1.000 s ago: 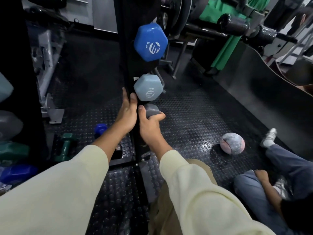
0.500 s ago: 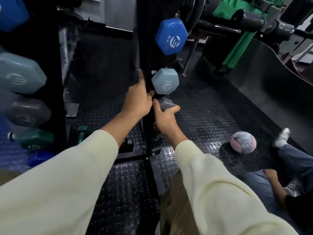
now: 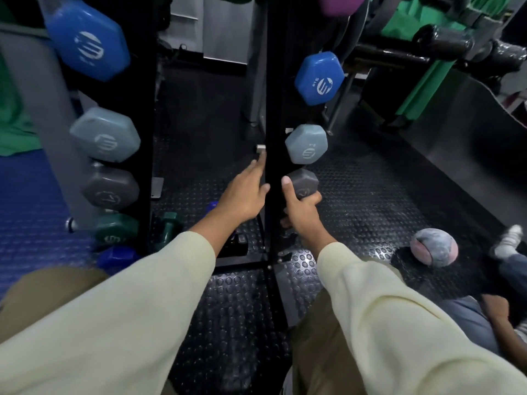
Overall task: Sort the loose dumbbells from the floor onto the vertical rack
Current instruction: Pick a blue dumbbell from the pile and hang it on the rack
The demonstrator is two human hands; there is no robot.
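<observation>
Grey dumbbell (image 3: 302, 186) in right hand (image 3: 301, 212) — blue dumbbell (image 3: 319, 78) above reads "5 LB".

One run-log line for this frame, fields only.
phase: racking | right hand: gripping grey dumbbell below light-blue dumbbell | left hand: open, on rack upright | floor: green dumbbell loose

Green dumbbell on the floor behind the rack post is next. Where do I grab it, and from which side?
Grip the green dumbbell by the narrow handle between its two heads, probably coming from above on the left of the rack post. It lies on the floor; the heads look too wide for one hand, and the left hand is free.
</observation>
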